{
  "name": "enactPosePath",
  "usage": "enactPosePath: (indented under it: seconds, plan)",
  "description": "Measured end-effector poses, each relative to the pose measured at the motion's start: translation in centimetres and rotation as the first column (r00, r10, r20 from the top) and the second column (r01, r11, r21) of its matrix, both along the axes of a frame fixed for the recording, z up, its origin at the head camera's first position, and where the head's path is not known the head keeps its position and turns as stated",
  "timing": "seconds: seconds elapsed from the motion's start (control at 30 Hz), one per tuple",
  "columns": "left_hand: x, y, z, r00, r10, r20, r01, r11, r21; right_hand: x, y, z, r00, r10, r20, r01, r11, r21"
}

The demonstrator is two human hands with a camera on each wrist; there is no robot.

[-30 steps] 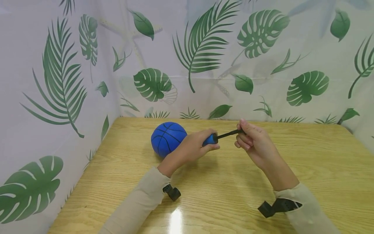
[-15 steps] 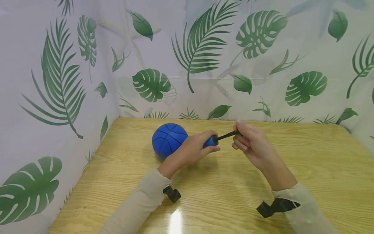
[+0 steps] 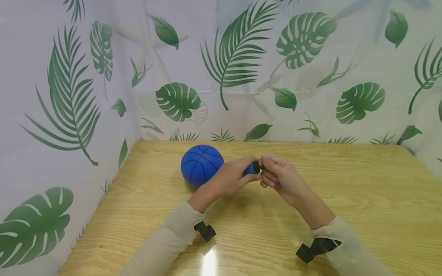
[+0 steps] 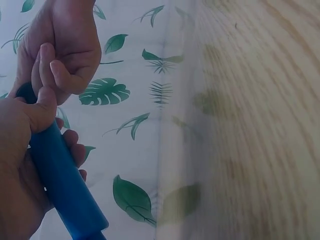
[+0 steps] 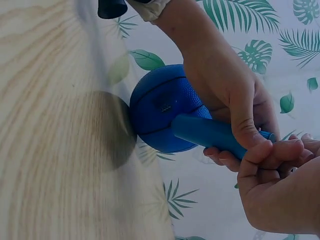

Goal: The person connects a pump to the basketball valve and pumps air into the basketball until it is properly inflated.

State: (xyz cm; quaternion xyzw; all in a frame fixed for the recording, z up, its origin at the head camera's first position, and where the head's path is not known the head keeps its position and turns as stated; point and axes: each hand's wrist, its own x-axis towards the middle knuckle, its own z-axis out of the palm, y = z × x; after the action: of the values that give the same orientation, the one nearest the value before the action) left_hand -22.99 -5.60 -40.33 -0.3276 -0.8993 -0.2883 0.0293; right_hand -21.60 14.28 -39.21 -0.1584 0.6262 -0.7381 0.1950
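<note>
A blue mini basketball (image 3: 201, 165) with black seams rests on the wooden table. Beside it my left hand (image 3: 228, 179) grips the barrel of a blue ball pump (image 3: 250, 169), fingers wrapped round it. In the right wrist view the pump's lower end overlaps the ball (image 5: 159, 107). My right hand (image 3: 284, 179) pinches the pump's handle end, its fingertips right at the black collar, with the rod hidden. The left wrist view shows the long blue barrel (image 4: 67, 182) and the right hand (image 4: 62, 52) curled at its top.
The light wooden table (image 3: 366, 199) meets a leaf-printed cloth (image 3: 248, 69) at the back and on the left. A black wrist camera (image 3: 206, 231) sits at the left sleeve, another wrist camera (image 3: 307, 251) at the right.
My right hand has moved left and slightly down to the pump's barrel, and the black rod that showed between the hands has slid in. The left hand and ball have hardly moved.
</note>
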Motion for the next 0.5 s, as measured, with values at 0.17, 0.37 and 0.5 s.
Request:
enactPosePath:
  seconds: [0.17, 0.37, 0.5]
  plan:
    - [-0.2, -0.1, -0.1, 1.0, -0.002, 0.001, 0.002, 1.0, 0.026, 0.0, 0.1, 0.4, 1.0, -0.016, 0.008, 0.016, 1.0, 0.02]
    - [-0.5, -0.7, 0.0, 0.998, 0.025, 0.056, -0.028, 0.998, 0.049, -0.4, 1.7, 2.3, 1.0, 0.004, -0.014, -0.005, 0.996, -0.091]
    - [-0.7, -1.2, 0.3, 0.998, 0.042, 0.052, -0.045, 0.997, 0.058, -0.5, 3.3, 3.8, 0.999, 0.009, -0.046, -0.02, 0.969, -0.245]
